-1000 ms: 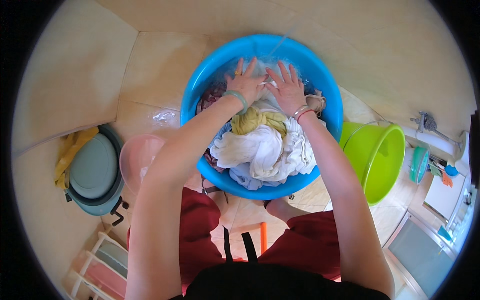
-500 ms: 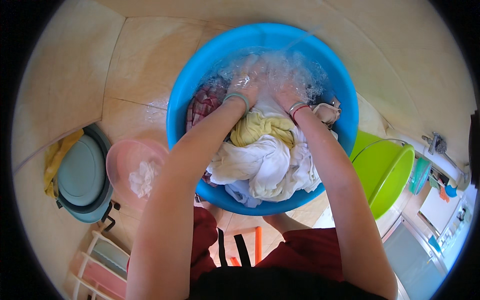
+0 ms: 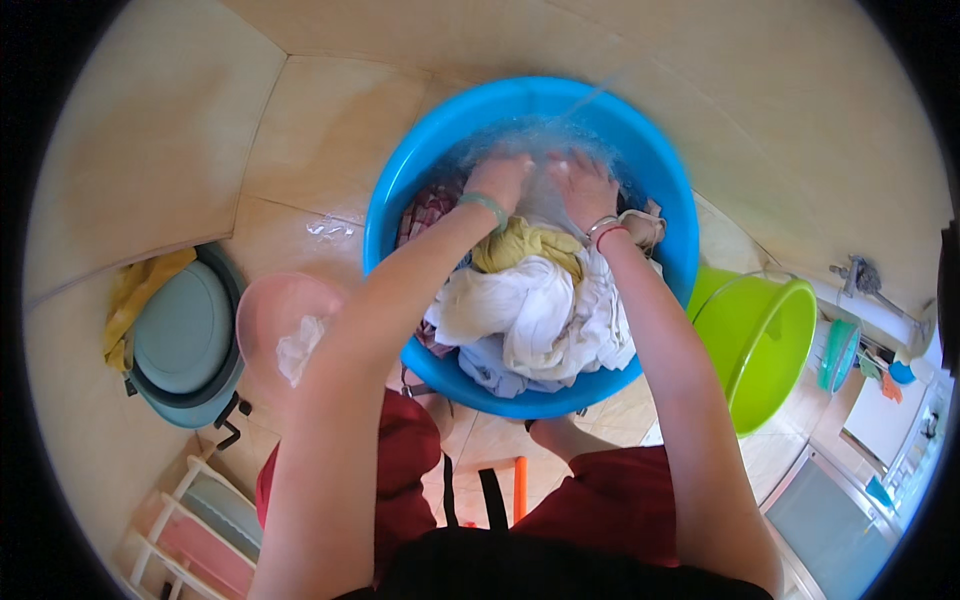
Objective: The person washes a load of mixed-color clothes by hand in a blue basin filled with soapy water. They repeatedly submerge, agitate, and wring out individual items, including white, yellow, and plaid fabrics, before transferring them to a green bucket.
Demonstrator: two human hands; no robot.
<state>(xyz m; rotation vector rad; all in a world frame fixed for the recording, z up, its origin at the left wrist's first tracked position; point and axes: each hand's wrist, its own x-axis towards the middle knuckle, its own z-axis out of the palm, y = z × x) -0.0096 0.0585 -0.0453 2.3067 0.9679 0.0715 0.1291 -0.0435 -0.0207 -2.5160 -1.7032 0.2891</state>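
A large round blue tub (image 3: 383, 215) holds wet laundry and water. Both my hands are at its far side, beside bubbling water (image 3: 545, 130). My left hand (image 3: 500, 180) has its fingers curled in at the edge of a pale, wet white cloth (image 3: 542, 205) that lies between the hands. On the cloth's other side, my right hand (image 3: 586, 190) rests with its fingers spread, back upward. Nearer me lie a yellow garment (image 3: 525, 245) and a bunched white garment (image 3: 510, 300). A red checked cloth (image 3: 428, 212) sits at the left, a beige piece (image 3: 645, 228) at the right.
A thin stream of water (image 3: 597, 92) comes in over the far rim. To the right a lime-green bucket (image 3: 755, 345) lies tilted near a wall tap (image 3: 858, 275). A pink basin (image 3: 262, 330) and stacked grey-green basins (image 3: 182, 325) stand left. A white rack (image 3: 190, 505) is at lower left.
Both hands have come up out of the splashing water and show more clearly now. The right hand's fingers are spread. The splash has grown smaller, and the whole view has shifted slightly.
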